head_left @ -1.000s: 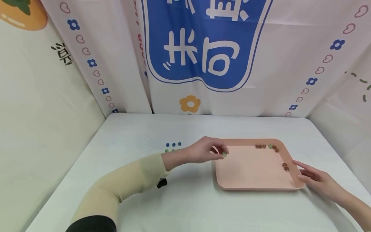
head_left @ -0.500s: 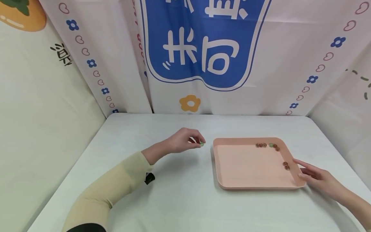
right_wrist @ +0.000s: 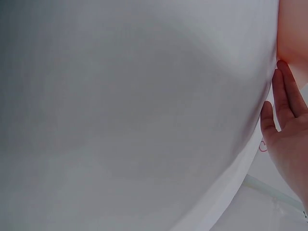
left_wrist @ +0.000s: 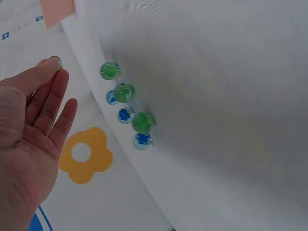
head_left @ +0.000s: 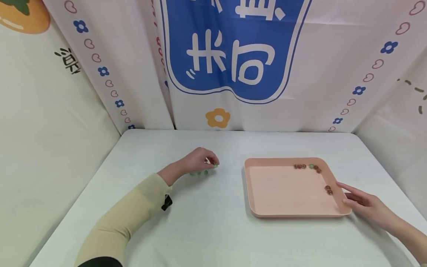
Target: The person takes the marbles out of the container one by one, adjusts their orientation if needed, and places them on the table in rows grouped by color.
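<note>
My left hand (head_left: pixel 197 161) pinches a small green glass marble (head_left: pixel 215 165) between thumb and fingertips, just above the table. Below it, green marbles (head_left: pixel 199 173) sit in a row; blue marbles (left_wrist: pixel 126 115) show beside them in the left wrist view but are hidden by the hand from the head. My right hand (head_left: pixel 365 205) rests its straight fingers against the right rim of a pink tray (head_left: pixel 287 216). Inside the tray lie several brown marbles (head_left: pixel 328 190) and a green marble (head_left: pixel 311 166), along its far and right sides.
The white table (head_left: pixel 207 237) runs back to a printed cloth wall (head_left: pixel 267 118). More cloth hangs at the left and right sides. A black piece (head_left: pixel 166 202) sits at the left sleeve's cuff.
The left hand has moved left, from over the tray's left edge to above the marble rows, carrying the green marble along. My right hand stays at the tray rim.
</note>
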Tool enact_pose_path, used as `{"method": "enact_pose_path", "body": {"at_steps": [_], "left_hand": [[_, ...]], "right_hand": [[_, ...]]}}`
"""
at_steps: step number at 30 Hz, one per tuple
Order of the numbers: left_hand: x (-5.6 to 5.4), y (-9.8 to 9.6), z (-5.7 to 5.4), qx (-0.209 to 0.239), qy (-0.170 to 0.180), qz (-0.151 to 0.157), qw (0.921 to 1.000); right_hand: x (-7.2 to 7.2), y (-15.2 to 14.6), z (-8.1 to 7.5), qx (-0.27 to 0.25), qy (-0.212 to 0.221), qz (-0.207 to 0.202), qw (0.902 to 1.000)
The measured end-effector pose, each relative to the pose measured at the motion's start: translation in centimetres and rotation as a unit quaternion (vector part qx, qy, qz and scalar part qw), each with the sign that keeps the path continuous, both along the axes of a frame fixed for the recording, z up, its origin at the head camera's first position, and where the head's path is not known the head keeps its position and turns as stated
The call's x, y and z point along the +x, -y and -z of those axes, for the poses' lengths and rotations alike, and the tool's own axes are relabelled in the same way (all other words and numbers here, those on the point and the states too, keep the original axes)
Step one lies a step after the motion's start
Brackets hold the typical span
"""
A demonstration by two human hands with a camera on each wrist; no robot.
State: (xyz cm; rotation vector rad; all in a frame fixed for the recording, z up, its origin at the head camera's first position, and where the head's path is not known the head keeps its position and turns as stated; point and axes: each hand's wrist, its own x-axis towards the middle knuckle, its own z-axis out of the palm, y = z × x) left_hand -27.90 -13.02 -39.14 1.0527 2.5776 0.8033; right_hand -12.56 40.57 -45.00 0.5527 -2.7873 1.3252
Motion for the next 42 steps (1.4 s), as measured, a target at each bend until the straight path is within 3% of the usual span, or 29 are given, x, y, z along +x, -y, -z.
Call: {"method": "enact_pose_path", "body": {"at_steps": [11, 17, 30, 36, 42], "left_hand": [[-0.7, -0.1, 2.1, -0.061, 0.031, -0.017, 0.9975], [-0.4, -0.4, 2.1, -0.088, 0.009, -0.008, 0.996], [-0.3, -0.3, 2.1, -0.094, 0.002, 0.002, 0.9956], [-0.6, 0.0, 1.3, -0.081, 0.008, 0.004, 0.9967], [-1.7, -0.6, -1.0, -0.055, -0.019, 0.02, 0.9981]], "right_hand": [[0.0, 0.0, 0.1, -0.005, -0.014, -0.009, 0.9999], [0.0, 0.1, 0.0, -0.007, -0.005, -0.011, 0.9999], [0.0, 0.0, 0.1, -0.01, -0.005, -0.003, 0.9999], [-0.1, 0.0, 0.0, -0.007, 0.003, -0.001, 1.0], [0.0, 0.1, 0.0, -0.008, 0.003, 0.003, 1.0]]}}
